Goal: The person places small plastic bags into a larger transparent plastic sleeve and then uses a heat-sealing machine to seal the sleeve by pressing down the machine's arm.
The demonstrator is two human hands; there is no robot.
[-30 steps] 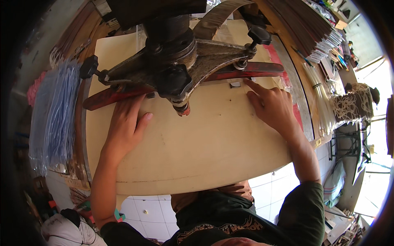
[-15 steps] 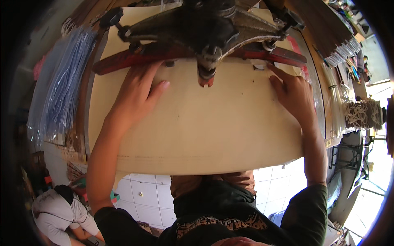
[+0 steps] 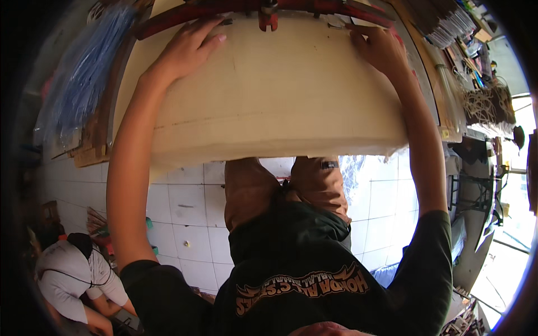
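A large cream sheet (image 3: 274,84) lies over the table in front of me, its near edge hanging slightly past the table. Across its far side runs a red bar (image 3: 204,12) with a forked red piece (image 3: 268,21) at the middle. My left hand (image 3: 188,49) rests on the sheet by the bar's left part, fingers stretched and thumb apart, close to a small dark tab (image 3: 226,22). On the right, my right hand (image 3: 384,49) lies on the sheet with its index finger extended toward another small tab (image 3: 335,25). Neither hand appears to hold anything.
Bluish clear plastic sleeves (image 3: 84,73) are stacked at the left. Pale cords (image 3: 485,103) hang at the right, beyond clear tubes (image 3: 448,92). Another person (image 3: 78,269) bends low at the lower left over the white tiled floor (image 3: 188,199).
The view has tilted down toward my body, so the dark metal fixture above the red bar has left the picture. Both hands remain on the sheet near the bar.
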